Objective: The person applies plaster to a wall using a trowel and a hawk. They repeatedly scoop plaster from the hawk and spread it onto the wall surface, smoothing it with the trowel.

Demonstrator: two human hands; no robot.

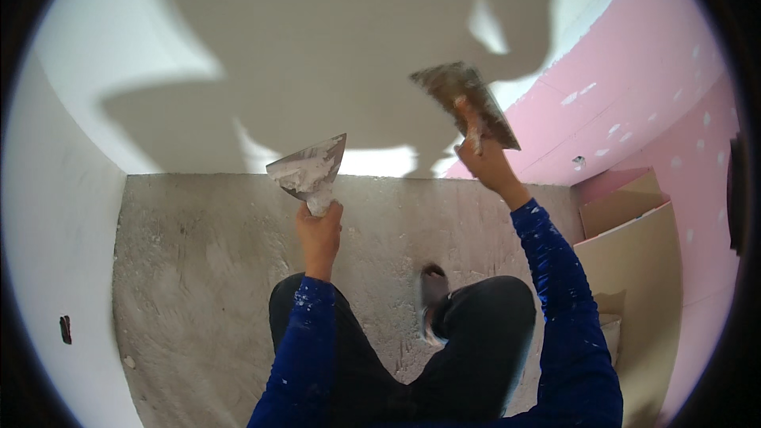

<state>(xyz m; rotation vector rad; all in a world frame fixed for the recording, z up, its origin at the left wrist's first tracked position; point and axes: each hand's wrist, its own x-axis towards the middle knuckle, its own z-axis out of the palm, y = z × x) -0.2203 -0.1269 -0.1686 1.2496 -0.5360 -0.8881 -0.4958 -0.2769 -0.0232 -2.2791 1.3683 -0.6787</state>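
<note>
My left hand (319, 236) is closed on the handle of a wide triangular putty knife (305, 168) with white compound on its blade, held over the foot of the wall. Farther right and higher, my right hand (483, 160) grips a rectangular plastering trowel (464, 87) by its pale handle, up against or just in front of the white-coated wall (333, 40); whether it touches I cannot tell. That wall carries large shadows and meets bare pink board (602, 87) along a rough edge on the right.
The rough grey floor (190, 285) runs under my bent legs. Tan boards (634, 254) lean by the pink right wall (701, 190), which has white patched spots. The white left wall (63, 254) has a dark socket opening (66, 330).
</note>
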